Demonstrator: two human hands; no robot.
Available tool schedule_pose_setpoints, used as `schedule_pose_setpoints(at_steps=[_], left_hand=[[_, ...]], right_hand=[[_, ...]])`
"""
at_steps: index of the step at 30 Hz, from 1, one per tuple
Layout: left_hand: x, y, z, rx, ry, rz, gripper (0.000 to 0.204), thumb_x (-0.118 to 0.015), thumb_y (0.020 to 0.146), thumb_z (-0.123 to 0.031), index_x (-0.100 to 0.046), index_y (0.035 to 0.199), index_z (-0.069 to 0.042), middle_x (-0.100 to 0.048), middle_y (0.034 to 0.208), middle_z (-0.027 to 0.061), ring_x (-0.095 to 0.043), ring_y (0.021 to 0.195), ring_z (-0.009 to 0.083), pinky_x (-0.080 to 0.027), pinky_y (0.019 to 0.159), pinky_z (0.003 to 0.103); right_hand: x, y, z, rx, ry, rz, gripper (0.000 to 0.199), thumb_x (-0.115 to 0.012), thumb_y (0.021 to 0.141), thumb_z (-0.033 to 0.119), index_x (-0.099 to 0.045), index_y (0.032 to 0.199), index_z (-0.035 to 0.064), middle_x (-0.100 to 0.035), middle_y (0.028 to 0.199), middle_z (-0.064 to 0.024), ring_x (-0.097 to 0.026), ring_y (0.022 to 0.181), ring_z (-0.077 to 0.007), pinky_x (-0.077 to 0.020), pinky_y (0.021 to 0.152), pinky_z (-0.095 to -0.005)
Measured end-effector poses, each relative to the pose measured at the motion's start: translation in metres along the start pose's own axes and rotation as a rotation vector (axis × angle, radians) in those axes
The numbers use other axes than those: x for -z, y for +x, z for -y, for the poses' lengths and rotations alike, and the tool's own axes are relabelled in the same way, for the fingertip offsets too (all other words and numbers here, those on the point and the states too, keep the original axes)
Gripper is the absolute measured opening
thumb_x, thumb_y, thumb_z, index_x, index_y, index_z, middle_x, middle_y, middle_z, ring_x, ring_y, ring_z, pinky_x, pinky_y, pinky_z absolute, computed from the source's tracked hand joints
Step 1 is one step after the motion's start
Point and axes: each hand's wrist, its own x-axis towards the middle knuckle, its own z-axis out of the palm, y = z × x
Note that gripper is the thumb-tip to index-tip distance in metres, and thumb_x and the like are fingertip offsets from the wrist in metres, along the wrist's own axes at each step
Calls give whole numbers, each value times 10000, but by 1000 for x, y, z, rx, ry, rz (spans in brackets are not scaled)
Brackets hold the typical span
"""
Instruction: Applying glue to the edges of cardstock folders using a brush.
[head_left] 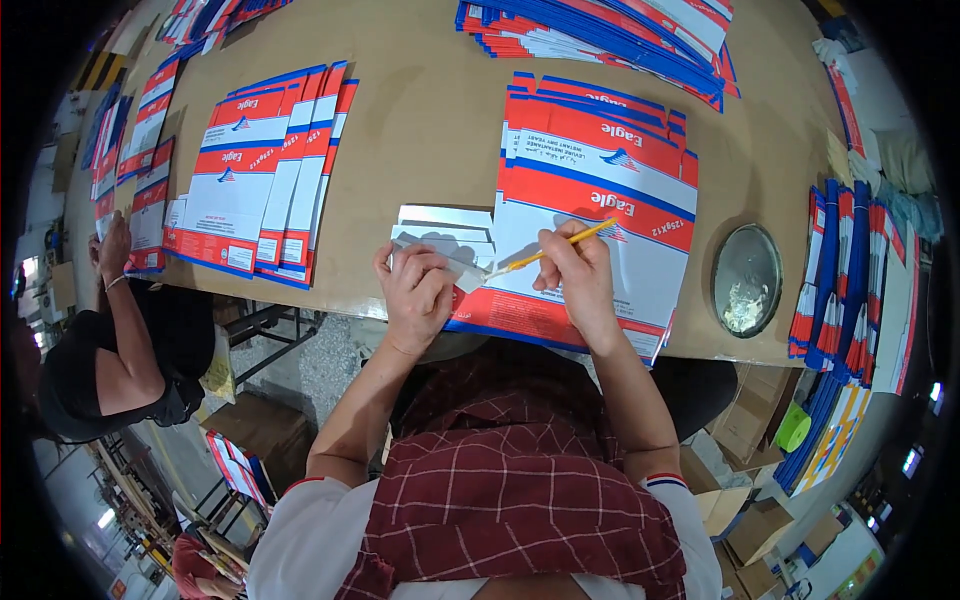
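Observation:
In front of me lies a stack of flat printed cartons (pixel 600 175), red, white and blue. My right hand (pixel 580 280) grips a thin yellow-handled brush (pixel 560 247), slanted down to the left. Its pale tip meets the end of a plain grey-white cardboard flap (pixel 450 263) at the stack's left side. My left hand (pixel 415 293) is closed on that flap, fingers curled over its near edge. More pale flaps (pixel 445 217) show just beyond it. To the right of the stack stands a round metal dish (pixel 768 255) with lumpy white paste (pixel 745 308) in it.
Another fanned stack of cartons (pixel 260 170) lies to the left, and a large pile (pixel 620 40) at the far edge. Bundled cartons (pixel 835 270) stand at the right. At the left, a co-worker's hand (pixel 113 245) touches cartons. Cardboard boxes (pixel 755 410) sit below the table.

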Motion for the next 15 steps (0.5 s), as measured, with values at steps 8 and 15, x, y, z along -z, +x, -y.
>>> schedule_pose_setpoints(at_steps=[8,15], left_hand=[[-1,-2,2,3,-1,-5,176,-618,575,-19,-520,675,-125,-540,811,5,-548,878,205,-269,925,459],[-1,1,1,-3,1,-2,183,-620,573,-23,-520,683,-129,-538,810,5,-550,882,203,-268,924,456]], right_hand=[[-8,-2,5,-9,-132,18,183,-521,860,133,-456,706,61,-460,533,-6,-438,448,-51,-440,442,-204],[4,0,1,105,24,60,112,-499,877,114,-464,790,52,-470,619,-18,-506,546,-70,-455,542,-213]])
